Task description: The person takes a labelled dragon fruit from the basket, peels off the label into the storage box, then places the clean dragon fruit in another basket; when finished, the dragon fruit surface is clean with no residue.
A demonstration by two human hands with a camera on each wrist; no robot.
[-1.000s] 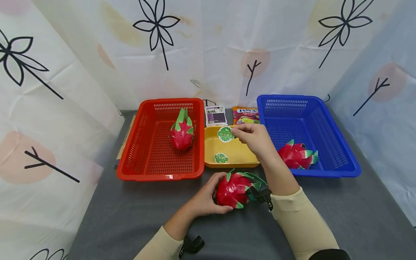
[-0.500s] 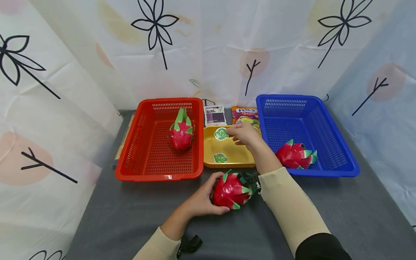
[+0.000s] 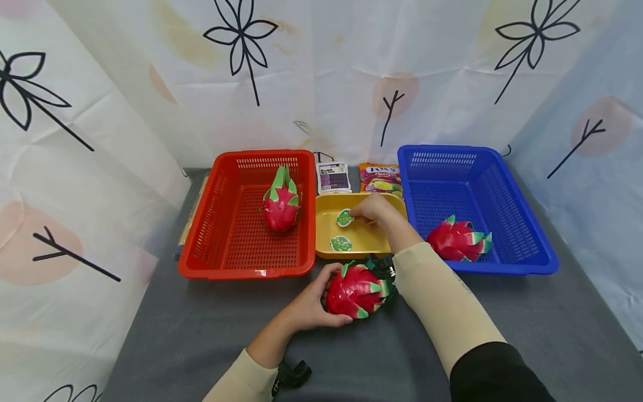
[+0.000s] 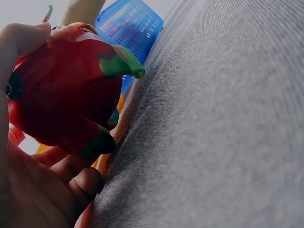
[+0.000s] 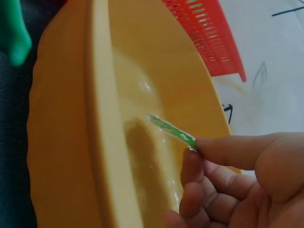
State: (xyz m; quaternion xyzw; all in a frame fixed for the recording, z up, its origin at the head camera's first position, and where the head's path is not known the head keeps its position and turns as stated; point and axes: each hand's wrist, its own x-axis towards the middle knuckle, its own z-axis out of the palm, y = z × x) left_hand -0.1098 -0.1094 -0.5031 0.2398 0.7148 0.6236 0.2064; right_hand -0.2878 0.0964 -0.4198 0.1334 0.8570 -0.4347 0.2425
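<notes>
My left hand (image 3: 317, 304) grips a red dragon fruit (image 3: 354, 293) with green-tipped scales on the grey table, fingers and thumb around its left end. Over the yellow tray (image 3: 372, 245), my right hand (image 3: 377, 211) pinches a round green-and-white sticker (image 3: 345, 218) between thumb and finger. In the right wrist view that sticker (image 5: 172, 130) is seen nearly edge-on, above the tray floor. A second green sticker (image 3: 341, 243) lies in the tray's front left part. The left wrist view shows the dragon fruit (image 4: 66, 90) close up, between thumb and fingers.
A red basket (image 3: 201, 245) at left holds one dragon fruit (image 3: 282, 206). At right, a blue basket (image 3: 522, 223) holds another dragon fruit (image 3: 459, 240). Behind the tray lie a white-and-purple packet (image 3: 334, 178) and a Fox's candy bag (image 3: 380, 177). A patterned curtain stands behind.
My right hand has moved left and down into the yellow tray with the pinched sticker. The dragon fruit in my left hand has shifted slightly left.
</notes>
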